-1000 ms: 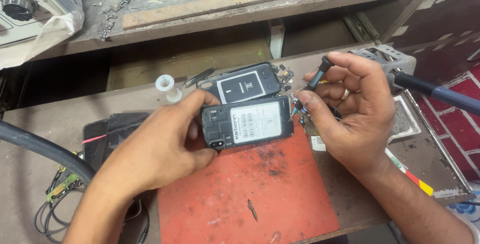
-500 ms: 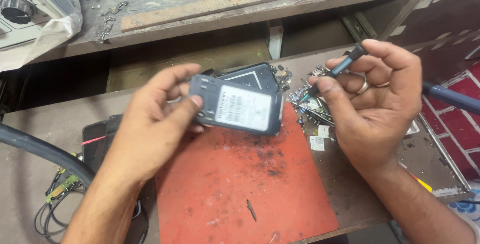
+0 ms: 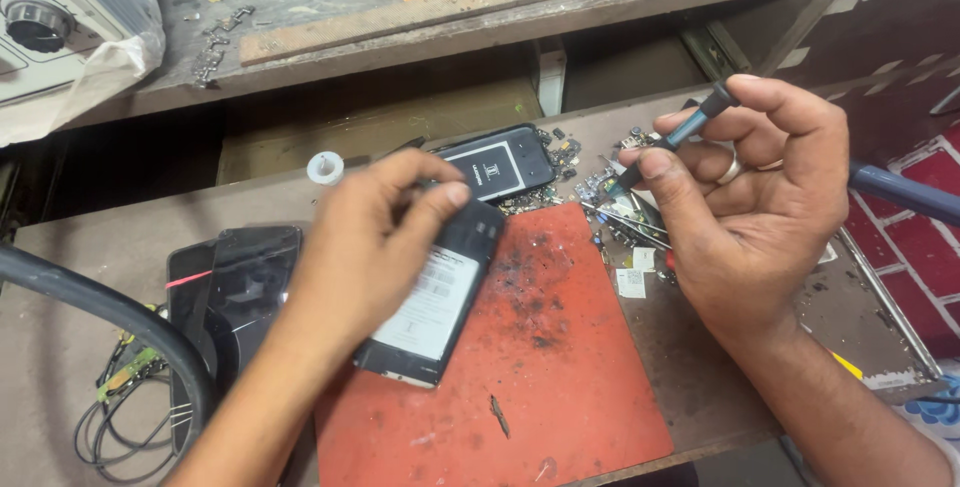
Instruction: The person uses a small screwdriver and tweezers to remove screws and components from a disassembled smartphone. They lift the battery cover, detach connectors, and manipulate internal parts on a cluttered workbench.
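Head view, workshop bench. The left hand gripped an opened phone with its back cover off, fingers curled over its upper end, thumb hidden beneath. The phone lay tilted over the left edge of the red mat, its lower end touching or just above it; which cannot be told. A pale rectangular label covered most of the exposed back, with dark plastic around it.

The right hand held a small screwdriver with a blue-and-black shaft, pinched between thumb and 2 fingers, tip pointing down-left toward loose parts at the mat's far right corner. The remaining fingers were loosely bent; a ring showed on 1.

Progress, as judged: the cover was already off and the inside bared; whether any screws remained in place was too small to tell, and the tool was apart from the phone.

A second phone lay face up beyond the mat's far edge, dark with a small pale emblem. 2 white square tags sat by the mat's right edge. A white ring stood near the bench's far edge. Dark phones were stacked toward the left edge, beside a black cable.
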